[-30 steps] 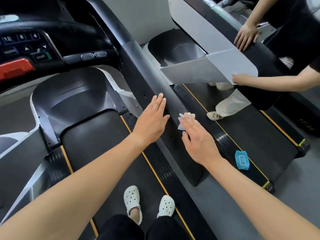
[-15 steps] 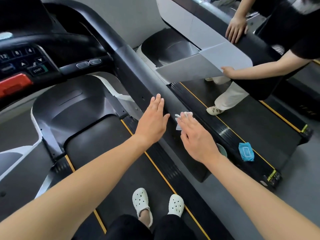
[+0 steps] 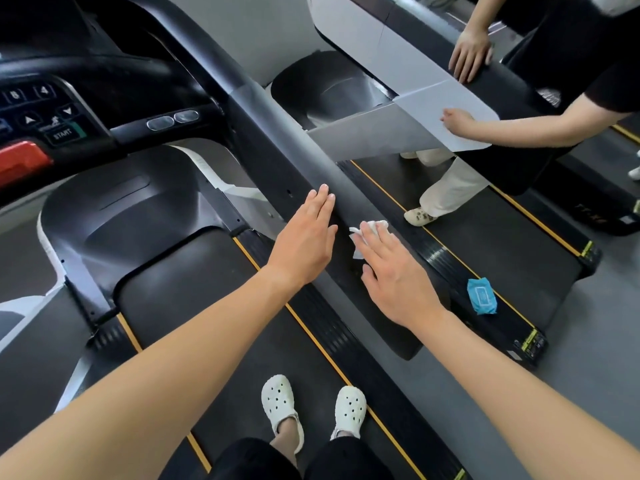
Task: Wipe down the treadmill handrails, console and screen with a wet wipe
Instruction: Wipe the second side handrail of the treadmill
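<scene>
Presses the wet wipe [image 3: 370, 229] flat on the handrail [image 3: 277, 140] under the straight fingers of the right grip [image 3: 394, 271], at much the same spot as a second ago. Suggests short strokes on one stretch, with the upper rail and the console [image 3: 52, 116] probably not yet wiped. Keeps the left grip [image 3: 304, 244] open and flat on the rail, just left of the right grip. Leaves the blue wipe pack [image 3: 481, 296] well to the right, on the neighbouring belt.

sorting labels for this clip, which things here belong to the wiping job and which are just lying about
Job: wet wipe, right hand pressing it on the handrail, left hand, console.
Lying about: blue wipe pack on the next treadmill, white clogs, other person.
</scene>
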